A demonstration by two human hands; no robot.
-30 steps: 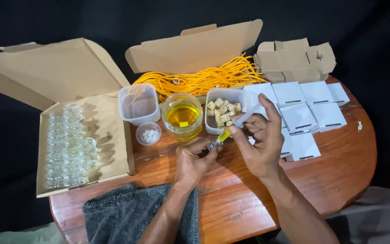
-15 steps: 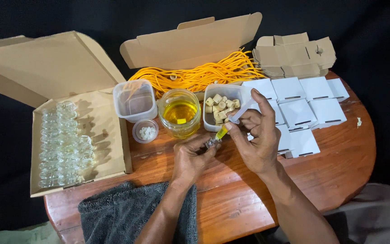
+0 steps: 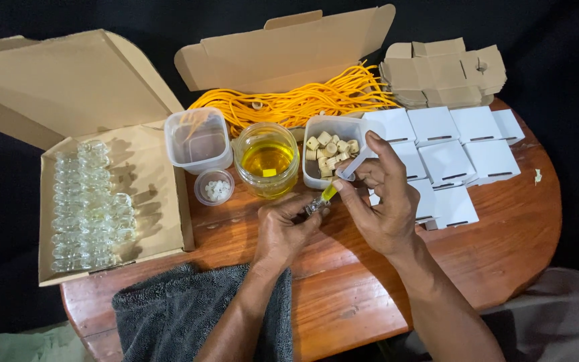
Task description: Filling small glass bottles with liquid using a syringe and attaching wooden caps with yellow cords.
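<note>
You had the vial [image 3: 314, 205] pinched in your L hand [image 3: 283, 231], fingers closed on it, just above the table [image 3: 504, 221] in front of the jar [image 3: 267, 159] of yellow liquid. R hand [image 3: 383, 204] was clamped on a dropper [image 3: 344, 171], its yellow-filled tip right at the vial mouth. Judgement: you did well to keep both hands close w/ the vial tilted toward the tip; squeezing slowly would have limited overflow, since the mouth looked narrow. Corks [image 3: 330, 149] sat in a tub just behind the R hand, so capping needed only a short reach. Cloth [image 3: 189, 305] lay near for drips.
</note>
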